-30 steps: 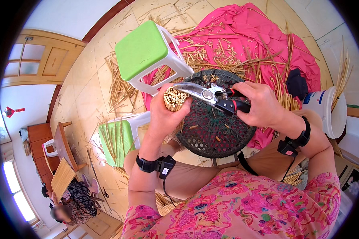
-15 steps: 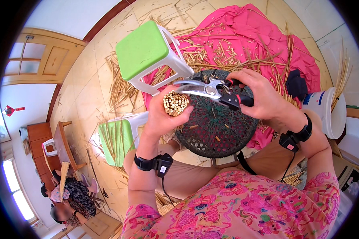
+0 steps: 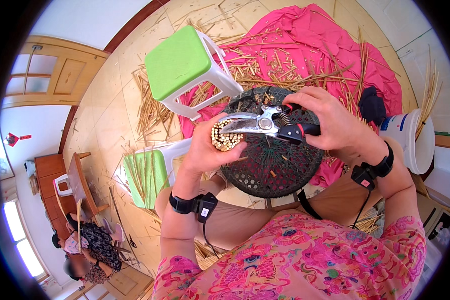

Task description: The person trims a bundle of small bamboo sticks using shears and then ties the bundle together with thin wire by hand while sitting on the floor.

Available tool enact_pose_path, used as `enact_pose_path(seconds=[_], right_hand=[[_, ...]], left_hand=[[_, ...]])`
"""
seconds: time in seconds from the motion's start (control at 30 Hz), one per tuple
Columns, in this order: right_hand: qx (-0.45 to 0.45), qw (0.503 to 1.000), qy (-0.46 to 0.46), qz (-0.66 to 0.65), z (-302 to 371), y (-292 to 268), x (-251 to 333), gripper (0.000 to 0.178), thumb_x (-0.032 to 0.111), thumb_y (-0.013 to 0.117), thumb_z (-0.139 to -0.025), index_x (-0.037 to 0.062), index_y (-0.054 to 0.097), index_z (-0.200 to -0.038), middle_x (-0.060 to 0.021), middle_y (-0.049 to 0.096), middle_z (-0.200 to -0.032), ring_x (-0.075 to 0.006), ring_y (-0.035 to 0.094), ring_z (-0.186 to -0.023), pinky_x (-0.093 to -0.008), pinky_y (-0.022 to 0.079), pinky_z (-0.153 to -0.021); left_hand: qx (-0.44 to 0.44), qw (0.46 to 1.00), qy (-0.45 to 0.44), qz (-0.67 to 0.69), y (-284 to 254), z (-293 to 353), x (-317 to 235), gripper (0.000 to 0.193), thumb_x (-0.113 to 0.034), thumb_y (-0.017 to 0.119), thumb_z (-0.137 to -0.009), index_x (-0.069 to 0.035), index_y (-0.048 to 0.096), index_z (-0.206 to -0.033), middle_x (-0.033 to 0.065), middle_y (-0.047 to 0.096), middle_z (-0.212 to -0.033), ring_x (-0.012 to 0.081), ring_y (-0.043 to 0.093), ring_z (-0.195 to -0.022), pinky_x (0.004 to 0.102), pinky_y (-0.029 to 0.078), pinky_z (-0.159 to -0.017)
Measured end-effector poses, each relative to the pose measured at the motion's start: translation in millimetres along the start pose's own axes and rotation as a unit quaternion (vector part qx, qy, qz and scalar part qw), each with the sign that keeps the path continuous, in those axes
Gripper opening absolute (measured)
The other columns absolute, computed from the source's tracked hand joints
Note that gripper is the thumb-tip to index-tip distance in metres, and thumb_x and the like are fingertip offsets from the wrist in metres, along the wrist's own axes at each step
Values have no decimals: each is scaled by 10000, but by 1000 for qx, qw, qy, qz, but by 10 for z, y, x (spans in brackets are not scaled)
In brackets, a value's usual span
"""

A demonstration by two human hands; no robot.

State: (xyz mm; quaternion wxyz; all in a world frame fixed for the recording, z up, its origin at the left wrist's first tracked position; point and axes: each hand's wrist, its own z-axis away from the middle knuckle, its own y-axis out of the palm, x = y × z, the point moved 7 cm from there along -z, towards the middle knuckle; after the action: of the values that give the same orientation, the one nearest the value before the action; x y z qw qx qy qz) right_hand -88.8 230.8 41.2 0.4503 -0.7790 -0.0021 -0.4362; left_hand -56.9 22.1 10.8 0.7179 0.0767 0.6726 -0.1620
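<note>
My left hand is wrapped around a bundle of straw-coloured stalks, with the cut ends facing up. In my right hand is a pair of pruning shears with black and red handles and a spring between them. The handles stand apart, and the shears' silver blades lie over the stalk ends, pointing left. Beneath both hands is a round black mesh-covered stool with a few short stalk pieces on top.
A green-topped white stool stands far left of my hands; a second green stool holds thin stalks. Loose stalks and cut bits cover a pink cloth. At right is a white bucket. Another person sits at lower left.
The shears have shifted slightly left and down, so their blades now overlap the bundle's ends. The bundle has moved a little right and down.
</note>
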Motion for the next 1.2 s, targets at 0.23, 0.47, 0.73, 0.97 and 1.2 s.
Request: enact_pose_path(seconds=[0.23,0.47,0.73,0.97,1.2], right_hand=[[4,1000,3,-2,15,9,1,601,72,686,-557,23,544,-1139,-168,578,-978,-357,576,-920,-409,475,-824],[-14,1000,-2,7,22,5,-7,578,69,696,-549,6,572,-1110,-166,599,-947,-356,598,-862,-408,498,-772],[11,998,30,60,85,79,-108,488,67,703,-542,16,591,-1014,-166,606,-885,-333,613,-780,-383,500,-674],[-55,997,38,-30,41,-7,-233,463,50,670,-580,18,571,-1030,-152,600,-891,-276,613,-759,-321,493,-665],[-61,991,72,-95,33,-30,-284,526,66,657,-606,16,537,-1115,-121,590,-948,-238,579,-790,-334,473,-714]], left_hand=[[17,999,30,-38,19,-20,-50,325,-70,747,-685,-16,608,-974,15,631,-800,73,567,-718,238,469,-659],[2,999,15,-35,3,-22,-44,330,-80,750,-691,-18,611,-984,16,627,-805,76,563,-729,238,468,-679],[-1,1000,1,-24,-16,-20,-7,333,-89,752,-698,-20,607,-990,4,620,-800,70,562,-735,238,469,-676],[41,996,-5,76,14,-24,10,307,-92,750,-711,-14,586,-958,13,628,-814,96,589,-742,244,483,-675],[65,995,60,41,-49,-79,-102,606,-235,732,-752,-22,442,-1239,149,590,-1057,192,591,-946,328,469,-840]])
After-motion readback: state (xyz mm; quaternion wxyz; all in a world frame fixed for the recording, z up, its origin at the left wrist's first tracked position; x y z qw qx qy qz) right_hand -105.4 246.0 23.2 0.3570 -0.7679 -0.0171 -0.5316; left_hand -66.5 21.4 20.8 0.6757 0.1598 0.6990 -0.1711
